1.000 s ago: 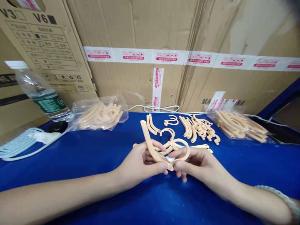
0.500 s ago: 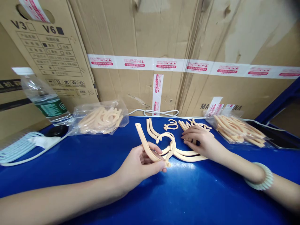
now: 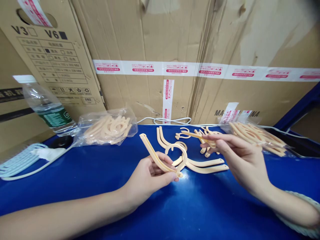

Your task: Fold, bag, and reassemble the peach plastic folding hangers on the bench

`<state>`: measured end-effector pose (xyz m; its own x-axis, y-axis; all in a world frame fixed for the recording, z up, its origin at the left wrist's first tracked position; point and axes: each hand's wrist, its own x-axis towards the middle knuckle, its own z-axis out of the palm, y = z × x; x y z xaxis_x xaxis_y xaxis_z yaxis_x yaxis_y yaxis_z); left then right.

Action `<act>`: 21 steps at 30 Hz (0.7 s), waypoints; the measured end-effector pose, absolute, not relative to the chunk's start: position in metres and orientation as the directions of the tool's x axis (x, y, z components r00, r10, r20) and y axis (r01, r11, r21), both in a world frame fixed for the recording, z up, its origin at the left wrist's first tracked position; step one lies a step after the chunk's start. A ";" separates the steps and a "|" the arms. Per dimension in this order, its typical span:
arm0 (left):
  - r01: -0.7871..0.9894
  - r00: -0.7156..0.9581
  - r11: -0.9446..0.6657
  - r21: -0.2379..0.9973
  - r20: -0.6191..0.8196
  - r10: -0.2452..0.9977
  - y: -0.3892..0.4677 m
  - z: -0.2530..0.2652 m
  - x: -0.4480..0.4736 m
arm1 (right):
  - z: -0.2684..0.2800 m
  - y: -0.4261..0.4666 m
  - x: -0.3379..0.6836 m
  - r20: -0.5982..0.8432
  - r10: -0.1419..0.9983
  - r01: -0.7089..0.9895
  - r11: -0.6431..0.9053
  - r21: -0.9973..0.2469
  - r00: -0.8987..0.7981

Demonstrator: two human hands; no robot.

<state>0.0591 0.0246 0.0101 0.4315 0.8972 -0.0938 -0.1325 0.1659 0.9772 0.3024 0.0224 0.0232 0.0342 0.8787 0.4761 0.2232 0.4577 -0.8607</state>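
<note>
Between the thumb and fingers of my left hand [image 3: 152, 171] is a cream plastic hanger arm joined to a hook [image 3: 185, 155], which looks like part of a folding hanger. The arm slants up to the left and the hook curls up to the right. My right hand [image 3: 240, 160] is raised off the table, pinching a slim cream hanger arm [image 3: 192, 134] that points left. Beyond my left hand lie two loose hanger arms [image 3: 207, 168]. Farther back are another pair of curved arms [image 3: 161, 138], small hooks [image 3: 183, 132] and a cluster of pieces [image 3: 204, 151], partly hidden by my right hand.
Clear bags of cream parts lie at the back left [image 3: 107, 130] and right [image 3: 255, 135]. A water bottle [image 3: 50, 106], a black round object [image 3: 61, 141] and a pale blue coiled item [image 3: 21, 160] stand left. Cardboard boxes [image 3: 140, 40] wall the blue table [image 3: 175, 210]; a white cable [image 3: 172, 120] runs along the back.
My right hand has lifted from the cluster of pieces and drawn back to the right, now with a hanger arm in its fingers. My left hand stays almost still with its joined pieces.
</note>
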 end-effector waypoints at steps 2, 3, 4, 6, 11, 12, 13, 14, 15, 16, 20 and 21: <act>-0.135 0.434 0.148 0.980 -0.075 0.898 0.025 0.010 0.059 | 0.021 0.017 0.299 0.403 0.915 0.196 0.393 -0.899 0.017; -0.136 0.438 0.136 0.981 -0.064 0.897 0.024 0.010 0.059 | 0.020 0.015 0.297 0.372 0.928 0.178 0.363 -0.915 0.015; -0.139 0.439 0.125 0.982 -0.052 0.897 0.024 0.009 0.059 | 0.019 0.014 0.296 0.347 0.938 0.156 0.341 -0.927 0.015; -0.142 0.441 0.117 0.983 -0.043 0.896 0.024 0.010 0.060 | 0.019 0.014 0.294 0.312 0.950 0.097 0.309 -0.946 0.012; -0.117 0.449 0.101 0.988 -0.038 0.893 0.026 0.009 0.060 | 0.020 0.012 0.289 0.150 0.987 -0.108 0.143 -0.984 -0.062; -0.110 0.450 0.091 0.990 -0.032 0.892 0.026 0.009 0.060 | 0.019 0.011 0.287 0.101 0.990 -0.145 0.086 -0.986 -0.100; -0.104 0.454 0.080 0.991 -0.024 0.891 0.027 0.008 0.060 | 0.018 0.010 0.286 0.056 0.988 -0.171 0.031 -0.985 -0.144; -0.101 0.459 0.071 0.992 -0.017 0.888 0.027 0.008 0.059 | 0.017 0.009 0.284 0.020 0.982 -0.183 -0.016 -0.983 -0.190; -0.101 0.465 0.066 0.993 -0.012 0.885 0.027 0.007 0.059 | 0.015 0.008 0.283 0.000 0.973 -0.185 -0.044 -0.982 -0.230; -0.103 0.474 0.065 0.993 -0.009 0.881 0.027 0.007 0.059 | 0.014 0.007 0.281 -0.002 0.966 -0.179 -0.050 -0.983 -0.258; -0.108 0.513 0.084 0.991 -0.017 0.858 0.027 0.007 0.059 | 0.009 0.004 0.275 0.071 0.952 -0.136 0.031 -0.990 -0.299; -0.109 0.521 0.084 0.991 -0.015 0.854 0.027 0.007 0.060 | 0.008 0.003 0.274 0.089 0.948 -0.126 0.052 -0.991 -0.306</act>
<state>0.0597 0.0266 0.0070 0.5209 0.8535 -0.0150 -0.1089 0.0839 0.9905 0.2743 0.0028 0.0083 -0.3056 0.9480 0.0887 -0.1257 0.0522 -0.9907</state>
